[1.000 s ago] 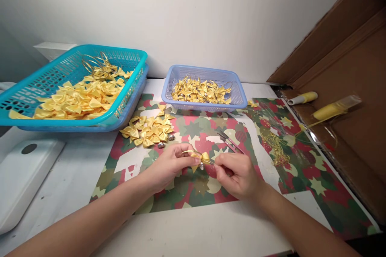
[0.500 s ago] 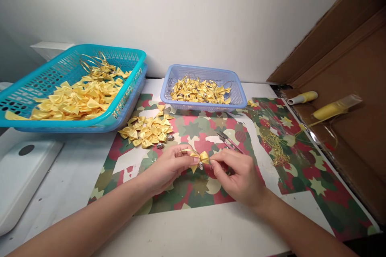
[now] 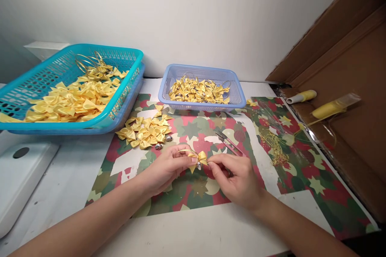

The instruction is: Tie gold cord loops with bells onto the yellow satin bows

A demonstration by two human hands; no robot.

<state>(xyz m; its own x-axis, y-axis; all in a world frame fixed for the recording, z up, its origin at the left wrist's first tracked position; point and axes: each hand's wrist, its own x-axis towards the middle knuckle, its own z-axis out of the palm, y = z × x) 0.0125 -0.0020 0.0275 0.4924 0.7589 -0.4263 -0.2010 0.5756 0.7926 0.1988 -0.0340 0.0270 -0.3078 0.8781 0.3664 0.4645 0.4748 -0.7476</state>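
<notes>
My left hand (image 3: pixel 170 166) is closed, pinching a yellow ribbon bow (image 3: pixel 202 156) between thumb and fingers. A thin gold ring (image 3: pixel 187 151) arches above those fingers, and a small silver bell (image 3: pixel 199 166) hangs at the bow's middle. My right hand (image 3: pixel 233 172) is in a pinch just right of the bow; what lies between its fingertips is too small to make out. Loose yellow bows (image 3: pixel 147 130) form a pile beyond my left hand, with two silver bells (image 3: pixel 158 146) beside it. Pink-handled thread snips (image 3: pixel 227 141) lie behind my right hand.
A turquoise basket (image 3: pixel 137 58) of bows and gold rings stands at left, a blue basket (image 3: pixel 202 107) of belled bows at the back. Gold thread (image 3: pixel 274 148) lies tangled at right near yellow spools (image 3: pixel 328 108) on cardboard. A white device (image 3: pixel 27 180) sits at left.
The view has shifted slightly, so the baskets sit a little further left. Both hands keep nearly the same pose at the bow, with the right fingertips still beside it.
</notes>
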